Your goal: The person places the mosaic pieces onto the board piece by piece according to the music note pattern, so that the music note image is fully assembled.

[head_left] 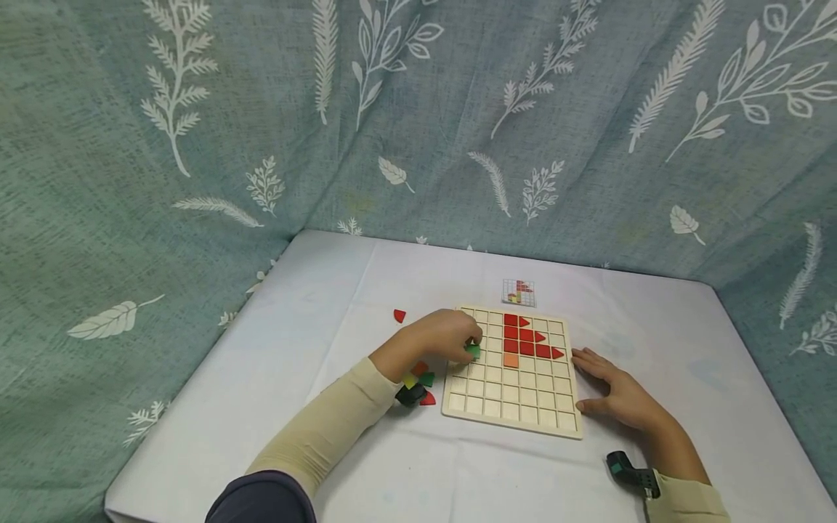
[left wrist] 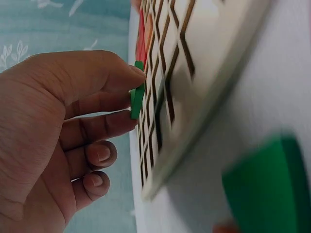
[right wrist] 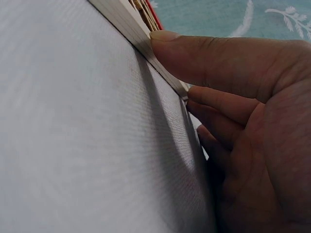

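Note:
My left hand (head_left: 441, 334) pinches a small green tile (left wrist: 137, 94) between thumb and fingers, close over the left part of a pale wooden grid board (head_left: 484, 403). On the board, red square and triangle tiles (head_left: 526, 349) form three rows of growing length, each ending in a point to the right. Directly below their left column sits an orange square tile (head_left: 511, 359). Along the board's right side rests my right hand (head_left: 617, 396), fingers extended, with the thumb (right wrist: 180, 53) touching the edge in the right wrist view.
Behind the board lies a small pattern card (head_left: 519, 292) with a coloured grid design. Loose pieces lie left of the board: a red one (head_left: 399, 315) farther back, and green (head_left: 427, 379), yellow (head_left: 410, 380), orange and red ones near my left wrist. A leaf-patterned curtain (head_left: 425, 145) borders the white table.

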The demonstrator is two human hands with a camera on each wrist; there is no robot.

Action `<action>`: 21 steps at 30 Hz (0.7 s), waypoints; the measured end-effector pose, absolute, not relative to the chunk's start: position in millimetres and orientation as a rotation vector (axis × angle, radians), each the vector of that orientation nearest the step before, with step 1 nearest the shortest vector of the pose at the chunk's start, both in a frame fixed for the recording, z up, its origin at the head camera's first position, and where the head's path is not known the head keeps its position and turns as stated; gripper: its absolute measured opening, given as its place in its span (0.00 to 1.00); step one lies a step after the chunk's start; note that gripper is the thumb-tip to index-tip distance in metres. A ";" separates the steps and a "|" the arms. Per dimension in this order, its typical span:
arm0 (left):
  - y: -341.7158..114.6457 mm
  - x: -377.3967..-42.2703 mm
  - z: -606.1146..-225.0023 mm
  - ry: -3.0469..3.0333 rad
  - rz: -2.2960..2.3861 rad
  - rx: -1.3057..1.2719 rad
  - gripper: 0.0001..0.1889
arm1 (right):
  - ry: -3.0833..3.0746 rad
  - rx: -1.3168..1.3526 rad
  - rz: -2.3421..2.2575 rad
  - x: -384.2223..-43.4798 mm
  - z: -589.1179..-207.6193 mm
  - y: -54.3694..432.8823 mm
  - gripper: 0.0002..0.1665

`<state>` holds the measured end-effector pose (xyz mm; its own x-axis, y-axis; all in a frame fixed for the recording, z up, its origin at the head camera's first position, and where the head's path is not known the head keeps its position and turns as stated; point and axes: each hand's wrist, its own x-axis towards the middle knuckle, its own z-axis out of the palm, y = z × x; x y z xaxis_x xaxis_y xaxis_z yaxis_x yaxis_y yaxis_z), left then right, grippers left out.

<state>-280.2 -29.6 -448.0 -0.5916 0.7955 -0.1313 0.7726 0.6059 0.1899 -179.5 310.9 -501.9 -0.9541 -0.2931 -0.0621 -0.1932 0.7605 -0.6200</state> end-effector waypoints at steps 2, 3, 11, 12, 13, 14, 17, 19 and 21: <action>-21.7 -277.1 -448.6 2.616 0.151 1.351 0.07 | 2.799 -0.388 -0.963 -179.5 -501.6 310.8 0.53; -17.7 -275.2 -448.6 2.608 0.148 1.374 0.07 | 2.800 -0.389 -0.964 -179.5 -501.5 310.8 0.53; 6.7 -265.0 -451.7 2.550 0.146 1.495 0.02 | 2.794 -0.381 -0.972 -179.1 -501.3 311.3 0.53; 8.7 -264.6 -452.5 2.544 0.144 1.513 0.01 | 2.795 -0.381 -0.973 -179.2 -501.6 311.8 0.53; 10.5 -264.1 -453.0 2.538 0.145 1.526 0.01 | 2.795 -0.381 -0.971 -179.3 -502.0 312.0 0.53; 12.2 -263.6 -453.9 2.536 0.142 1.535 0.01 | 2.796 -0.381 -0.969 -179.5 -502.4 312.3 0.53; 16.8 -261.4 -457.0 2.525 0.136 1.557 0.04 | 2.797 -0.378 -0.961 -180.0 -503.1 312.3 0.53; 19.7 -259.6 -458.0 2.520 0.136 1.562 0.05 | 2.797 -0.377 -0.957 -180.4 -502.7 311.7 0.53; 22.8 -257.7 -458.6 2.517 0.132 1.573 0.06 | 2.795 -0.373 -0.960 -180.6 -502.1 311.6 0.53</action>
<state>-257.7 22.8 -458.6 -0.4291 0.8980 -0.0972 0.8830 0.4397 0.1646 -180.6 311.6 -502.1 -0.9557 -0.2854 -0.0719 -0.1810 0.7628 -0.6208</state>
